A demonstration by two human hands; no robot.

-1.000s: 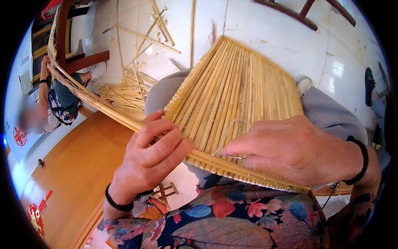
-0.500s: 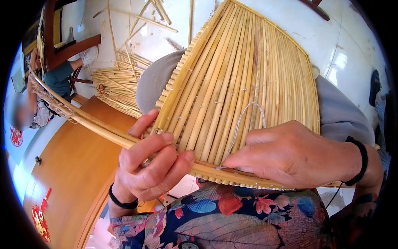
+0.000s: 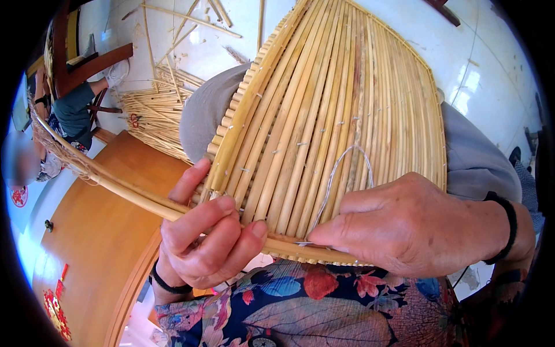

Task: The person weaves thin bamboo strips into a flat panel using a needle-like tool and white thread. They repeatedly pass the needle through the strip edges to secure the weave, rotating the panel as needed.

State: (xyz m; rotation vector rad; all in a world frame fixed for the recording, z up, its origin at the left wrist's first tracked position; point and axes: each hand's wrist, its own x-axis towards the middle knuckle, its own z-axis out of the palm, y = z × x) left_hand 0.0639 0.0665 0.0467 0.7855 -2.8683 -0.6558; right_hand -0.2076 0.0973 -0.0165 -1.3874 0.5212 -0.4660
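A fan-shaped panel of pale reed sticks [image 3: 324, 104], stitched with white thread, rests over my legs. My left hand [image 3: 202, 237] is closed on its lower-left corner, where a long curved reed strip [image 3: 124, 194] with a frayed end runs out to the left. My right hand [image 3: 404, 225] pinches a thin needle [image 3: 303, 242] at the lower rim, fingertips partly hidden. A loop of white thread [image 3: 364, 159] rises from there over the sticks.
Piles of loose reed sticks [image 3: 144, 113] lie on the tiled floor [image 3: 485, 81]. An orange wooden surface [image 3: 98, 220] is at lower left. A dark wooden chair [image 3: 98, 63] and another person [image 3: 72, 115] are at upper left.
The panel has shifted and appears larger, its top reaching the picture's upper edge. My left hand has moved slightly down and left; my right hand stays pinched at the rim, the thread loop shifted.
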